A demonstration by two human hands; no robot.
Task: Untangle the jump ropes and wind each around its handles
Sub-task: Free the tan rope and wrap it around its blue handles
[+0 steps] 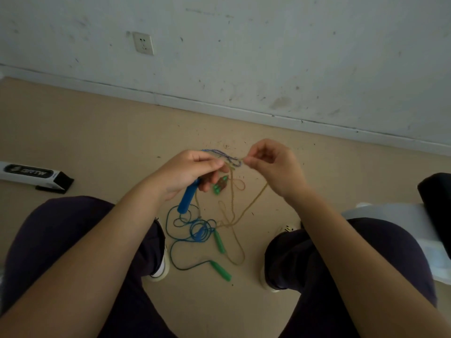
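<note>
My left hand (190,172) grips a blue handle (187,198) that points down toward my knee. A blue-and-white twisted rope (224,156) loops out from that hand. My right hand (268,164) pinches a tan rope (253,201) right where it meets the twisted loop. The tan rope hangs down in long loops to the floor. On the floor between my feet lies a tangle of thin blue rope (195,230) with a second blue handle (200,232) and two green handles (219,241) (220,270). A small green and brown bundle (220,184) lies under my hands.
I sit with my knees apart over a beige floor (97,132), facing a scuffed white wall (268,57) with a socket (143,43). A long white box (31,175) with a black end lies at the left. White paper (390,213) and a dark object (436,198) sit at the right.
</note>
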